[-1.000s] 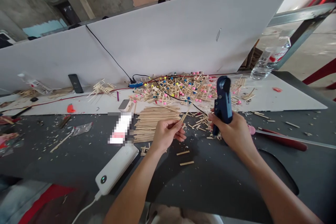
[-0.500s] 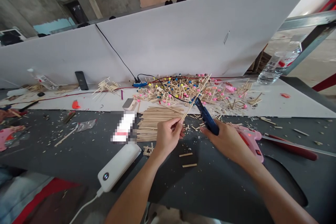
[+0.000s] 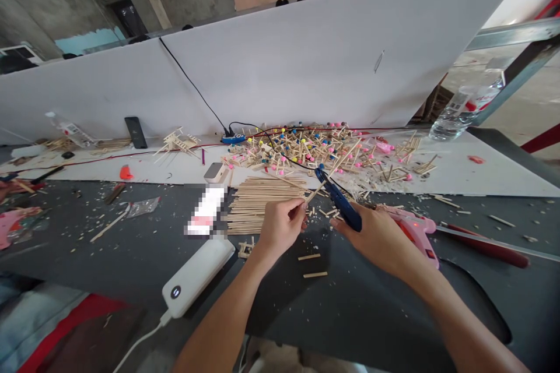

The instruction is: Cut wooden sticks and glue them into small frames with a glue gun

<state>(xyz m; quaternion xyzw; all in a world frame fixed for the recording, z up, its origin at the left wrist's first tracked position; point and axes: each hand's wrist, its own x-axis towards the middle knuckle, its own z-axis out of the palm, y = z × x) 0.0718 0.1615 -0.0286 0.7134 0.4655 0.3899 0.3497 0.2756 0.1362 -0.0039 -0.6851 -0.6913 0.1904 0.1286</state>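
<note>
Containers: clear plastic water bottle [image 3: 462, 106] at far right on the white strip of the table [image 3: 371, 315], partly filled, red-and-white label. A second clear bottle [image 3: 69, 127] lies on its side at far left; contents can't be made out.

Left hand [image 3: 280, 224]: forearm comes in from the bottom centre, palm turned inward. The grip is pinched tight, thumb and fingertips clamped on the near end of a thin wooden stick [image 3: 329, 178]. The stick slants up and right, off the table, above the table's middle.

Right hand [image 3: 376, 233]: reaches in from the lower right, wrist low. The grip is wrapped closed round the handles of a blue cutter [image 3: 340, 203]. The cutter's nose points up-left and meets the stick partway along. Whether its blades bite the stick can't be told.

A pink glue gun [image 3: 417, 228] lies just behind the right hand, touching or nearly so.

Materials and shapes:
- Neat flat stack of pale sticks [image 3: 258, 201] just beyond the left hand.
- Messy heap of bead-tipped sticks [image 3: 315, 148] behind it, round tips pink, blue and yellow, with a black cable across it.
- Two short cut pieces [image 3: 310, 257] on the dark matte tabletop near the left wrist, with wood chips scattered all over.
- Smooth white power bank [image 3: 196, 277] at lower left, cable attached.
- Red-handled tool [image 3: 481, 239] to the right.
- Plain white divider board [image 3: 284, 70] stands along the back.
</note>
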